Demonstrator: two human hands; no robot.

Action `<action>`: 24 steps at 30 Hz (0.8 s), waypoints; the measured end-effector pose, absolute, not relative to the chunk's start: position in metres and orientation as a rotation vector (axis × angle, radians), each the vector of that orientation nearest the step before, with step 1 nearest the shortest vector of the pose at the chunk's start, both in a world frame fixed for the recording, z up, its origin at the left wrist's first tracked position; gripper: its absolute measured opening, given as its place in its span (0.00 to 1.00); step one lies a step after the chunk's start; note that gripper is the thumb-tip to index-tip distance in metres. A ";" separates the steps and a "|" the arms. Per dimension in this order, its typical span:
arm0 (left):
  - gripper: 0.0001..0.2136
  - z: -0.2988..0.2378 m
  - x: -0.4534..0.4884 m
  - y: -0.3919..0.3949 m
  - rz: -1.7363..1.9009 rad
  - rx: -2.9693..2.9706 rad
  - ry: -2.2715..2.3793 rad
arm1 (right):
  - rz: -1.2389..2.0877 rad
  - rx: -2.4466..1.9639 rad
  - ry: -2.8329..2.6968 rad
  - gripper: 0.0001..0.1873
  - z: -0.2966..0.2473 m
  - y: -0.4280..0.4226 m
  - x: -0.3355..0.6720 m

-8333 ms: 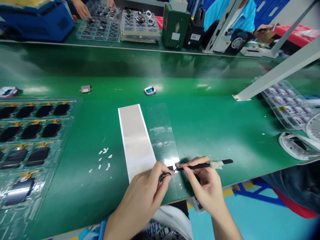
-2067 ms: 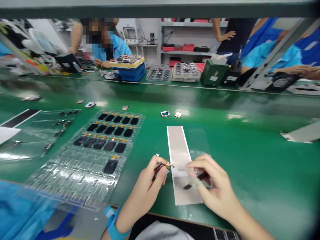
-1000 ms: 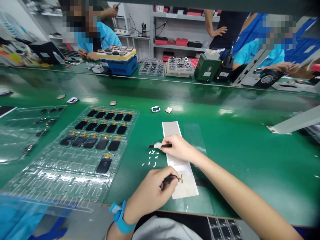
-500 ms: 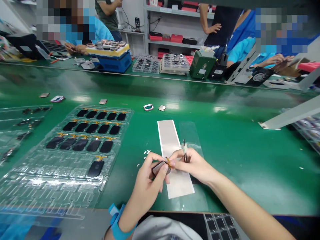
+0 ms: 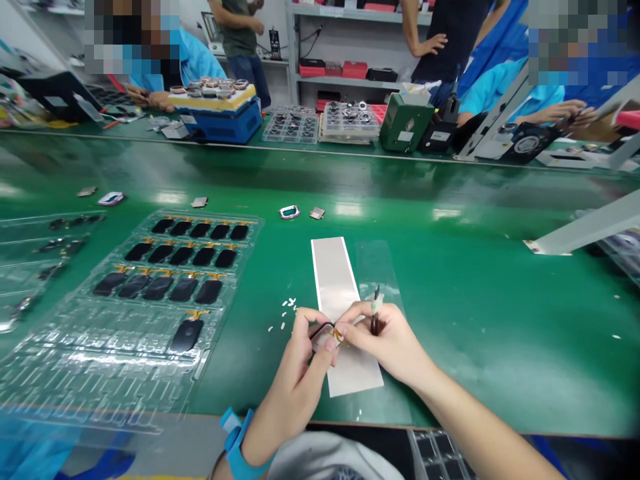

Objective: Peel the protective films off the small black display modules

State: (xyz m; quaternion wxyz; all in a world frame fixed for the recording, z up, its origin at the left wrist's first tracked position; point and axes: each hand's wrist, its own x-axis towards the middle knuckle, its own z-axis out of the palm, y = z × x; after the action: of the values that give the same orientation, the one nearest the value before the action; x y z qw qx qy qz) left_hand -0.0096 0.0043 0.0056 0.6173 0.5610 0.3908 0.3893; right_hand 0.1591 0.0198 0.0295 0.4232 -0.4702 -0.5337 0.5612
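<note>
My left hand [image 5: 293,383] is closed around the edges of a small watch-type display screen [image 5: 320,332], now tilted so that its thin dark rim shows. An orange flex cable [image 5: 339,335] comes off the screen's right side. With thumb and forefinger, my right hand [image 5: 397,347] pinches at that cable. Dark tweezers [image 5: 375,313], wrapped in pale tape, are tucked upright in the same hand. Both hands are over a long white-edged sheet [image 5: 334,267] on the green table, and their fingers nearly meet. The cable's far end is partly hidden by my fingertips.
A clear tray [image 5: 120,333] at left carries rows of black screens [image 5: 187,335]. Tiny white strips [image 5: 284,314] lie left of my hands. A clear film [image 5: 377,267] lies right of the sheet. Small metal parts [image 5: 317,213] lie further back. Co-workers sit across the bench.
The screen has been tipped from showing its flat face to nearly edge-on. My right fingers stay at the cable. The whole view has shifted slightly.
</note>
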 end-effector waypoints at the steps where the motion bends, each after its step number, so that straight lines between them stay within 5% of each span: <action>1: 0.08 0.006 -0.009 0.004 0.894 1.283 0.905 | 1.360 -1.181 -1.359 0.14 0.030 0.019 0.159; 7: 0.07 0.004 -0.007 0.004 0.875 1.269 0.934 | 1.163 -1.222 -1.413 0.08 0.033 0.017 0.159; 24: 0.08 0.001 -0.005 0.007 0.861 1.278 0.924 | 1.274 -1.237 -1.402 0.09 0.035 0.022 0.162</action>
State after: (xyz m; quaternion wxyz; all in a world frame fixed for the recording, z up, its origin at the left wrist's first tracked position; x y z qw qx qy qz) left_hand -0.0047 0.0072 0.0006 0.6229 0.5565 0.4023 0.3749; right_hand 0.1615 0.0216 0.0351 0.4254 -0.4948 -0.5607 0.5097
